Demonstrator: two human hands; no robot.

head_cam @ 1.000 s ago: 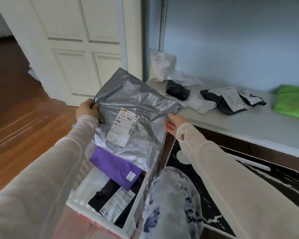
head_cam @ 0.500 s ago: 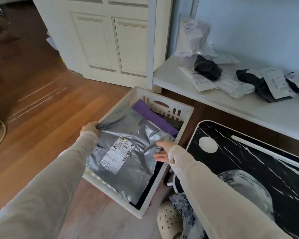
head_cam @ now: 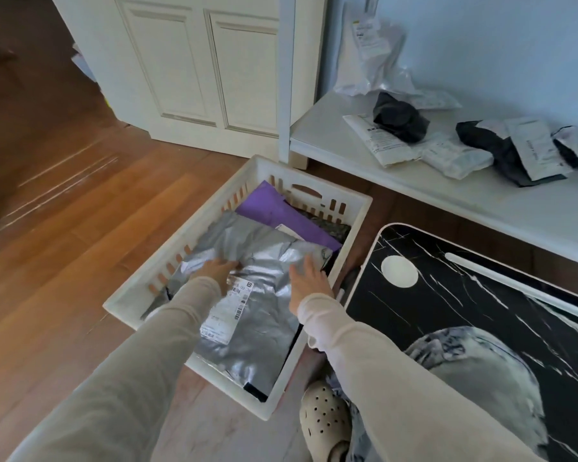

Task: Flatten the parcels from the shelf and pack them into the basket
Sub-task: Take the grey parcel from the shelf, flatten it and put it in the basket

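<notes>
Silver parcel [head_cam: 267, 316] within basket [head_cam: 124, 303] rim, left hand [head_cam: 216, 270], right hand [head_cam: 309, 283] atop

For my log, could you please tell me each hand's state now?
Left hand: open, flat on the silver parcel.
Right hand: open, flat on the same parcel.

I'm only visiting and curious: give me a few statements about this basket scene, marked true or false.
1. The silver parcel lies inside the white basket. True.
2. The left hand and the right hand both lie open on the silver parcel. True.
3. The purple parcel lies on top of the silver one. False: the silver parcel overlaps the purple one's near edge.
4. The shelf holds no parcels. False: several lie there, among them a black parcel.
</notes>
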